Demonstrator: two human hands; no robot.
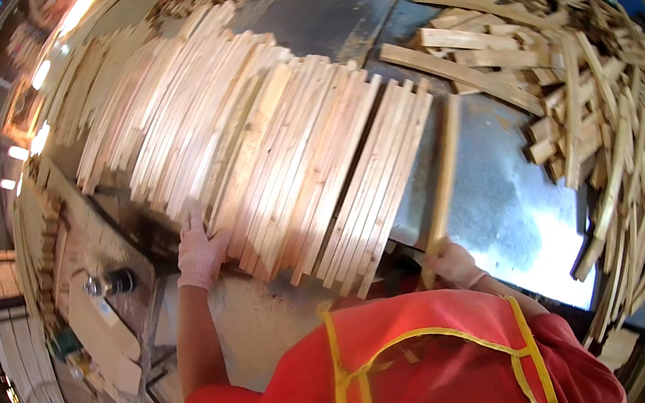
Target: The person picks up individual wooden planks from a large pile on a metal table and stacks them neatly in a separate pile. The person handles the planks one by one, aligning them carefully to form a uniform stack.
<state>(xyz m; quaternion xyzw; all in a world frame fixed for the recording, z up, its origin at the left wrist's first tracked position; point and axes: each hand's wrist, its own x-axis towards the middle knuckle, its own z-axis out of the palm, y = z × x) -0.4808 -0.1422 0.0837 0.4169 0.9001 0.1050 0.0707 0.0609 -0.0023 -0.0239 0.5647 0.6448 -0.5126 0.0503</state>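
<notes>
Head view: left hand, in a white glove, lies spread flat on the near ends of pale wooden slats fanned across the grey metal desk. Right hand grips the near end of one long pale wooden strip, lying apart on the desk, right of the fan.

A pale wooden slat lies slanted on the grey metal table, its near end gripped by the right hand. The left hand (gloved, like the other) presses flat on the near ends of the slat row, which fans across the table.
</notes>
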